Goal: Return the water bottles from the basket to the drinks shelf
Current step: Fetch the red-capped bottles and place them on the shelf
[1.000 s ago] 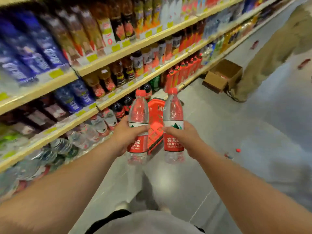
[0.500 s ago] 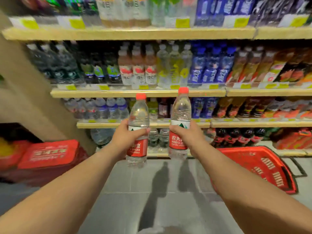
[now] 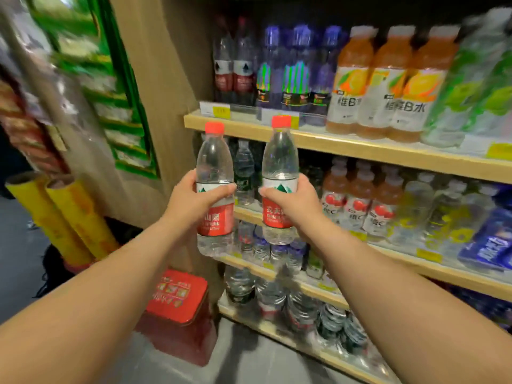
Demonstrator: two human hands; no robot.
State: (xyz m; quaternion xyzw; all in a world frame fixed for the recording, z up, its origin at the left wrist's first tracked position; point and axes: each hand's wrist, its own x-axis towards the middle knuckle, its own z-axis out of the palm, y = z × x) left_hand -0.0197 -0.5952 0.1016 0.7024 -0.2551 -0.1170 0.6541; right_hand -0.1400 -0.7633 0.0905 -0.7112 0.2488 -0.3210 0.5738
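Two clear water bottles with red caps and red labels are held upright in front of the drinks shelf [image 3: 360, 146]. My left hand [image 3: 191, 200] grips the left water bottle [image 3: 214, 162] round its middle. My right hand [image 3: 293, 203] grips the right water bottle [image 3: 280, 159] the same way. Both bottles hang just before the left end of the shelving, level with the second board from the top, where similar water bottles [image 3: 243, 173] stand. The basket is out of view.
A wooden side panel [image 3: 166, 92] closes the shelf's left end. Red packs [image 3: 177, 297] sit on the floor below it, and yellow rolls [image 3: 63, 217] lean at the left. Juice bottles [image 3: 388, 87] and other drinks fill the boards to the right.
The view has swung left and closer to the shelf's left end; the red basket has left the frame. Both hands still hold their bottles, now raised nearer the shelves.
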